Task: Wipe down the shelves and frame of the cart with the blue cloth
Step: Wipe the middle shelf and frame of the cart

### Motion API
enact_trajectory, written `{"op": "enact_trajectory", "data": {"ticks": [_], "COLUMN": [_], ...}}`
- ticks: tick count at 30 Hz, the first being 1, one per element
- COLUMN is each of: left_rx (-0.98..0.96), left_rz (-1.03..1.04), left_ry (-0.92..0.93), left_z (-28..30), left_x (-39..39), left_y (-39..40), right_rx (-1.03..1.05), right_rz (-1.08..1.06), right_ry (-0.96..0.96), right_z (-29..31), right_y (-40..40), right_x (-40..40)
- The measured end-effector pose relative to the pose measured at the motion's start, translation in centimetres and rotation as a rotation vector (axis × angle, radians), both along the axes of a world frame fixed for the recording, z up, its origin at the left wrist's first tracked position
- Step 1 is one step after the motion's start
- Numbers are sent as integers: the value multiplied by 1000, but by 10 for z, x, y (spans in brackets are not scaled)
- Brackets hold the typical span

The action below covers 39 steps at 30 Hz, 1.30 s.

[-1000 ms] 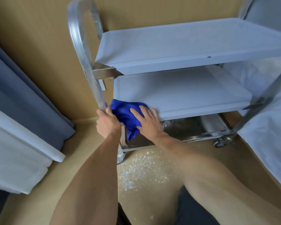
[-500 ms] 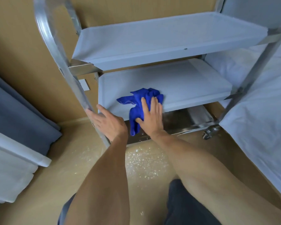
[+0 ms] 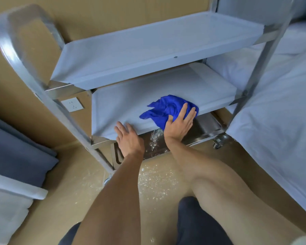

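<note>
A steel cart stands before me with a grey top shelf (image 3: 148,46), a grey middle shelf (image 3: 131,103) and a shiny bottom shelf (image 3: 205,128). Its curved metal frame (image 3: 25,68) rises at the left. The crumpled blue cloth (image 3: 164,108) lies on the front part of the middle shelf. My right hand (image 3: 179,124) presses flat on the cloth's near right side, fingers spread. My left hand (image 3: 128,137) rests on the middle shelf's front edge to the left of the cloth, fingers apart, holding nothing.
A bed with white sheets (image 3: 281,121) crowds the cart's right side. Grey and white curtains (image 3: 16,156) hang at the left. A wall socket (image 3: 72,104) sits behind the frame. The tan floor (image 3: 157,181) below the cart is speckled with white grit.
My right hand has slid the cloth rightward along the middle shelf. My left hand has let go of the frame post and moved right onto the shelf's front edge.
</note>
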<state>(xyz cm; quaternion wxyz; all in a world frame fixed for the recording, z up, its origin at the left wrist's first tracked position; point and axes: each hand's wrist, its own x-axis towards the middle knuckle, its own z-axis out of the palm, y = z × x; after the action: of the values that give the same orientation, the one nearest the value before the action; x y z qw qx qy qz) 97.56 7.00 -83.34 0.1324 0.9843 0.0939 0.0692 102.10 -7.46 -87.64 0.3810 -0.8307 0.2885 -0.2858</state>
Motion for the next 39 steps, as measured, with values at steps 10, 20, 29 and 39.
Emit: {"op": "enact_trajectory", "data": {"ticks": [10,20,29,39], "left_rx": [224,-47,58,14], "left_rz": [-96,22,-88,-124], "left_ry": [61,135,126,155], "left_z": [-13,8,5,14], "left_x": [38,39,45,43], "left_y": [-29,-49,-59,-46], "right_rx": [640,534,538,258], "right_rz": [-477,-116,-414,-126], "right_ry": [-211,-91,-58,12], "right_z": [35,3,15,12], "right_y": [-156,21,-224,-63], "right_x": [55,17,62,15]}}
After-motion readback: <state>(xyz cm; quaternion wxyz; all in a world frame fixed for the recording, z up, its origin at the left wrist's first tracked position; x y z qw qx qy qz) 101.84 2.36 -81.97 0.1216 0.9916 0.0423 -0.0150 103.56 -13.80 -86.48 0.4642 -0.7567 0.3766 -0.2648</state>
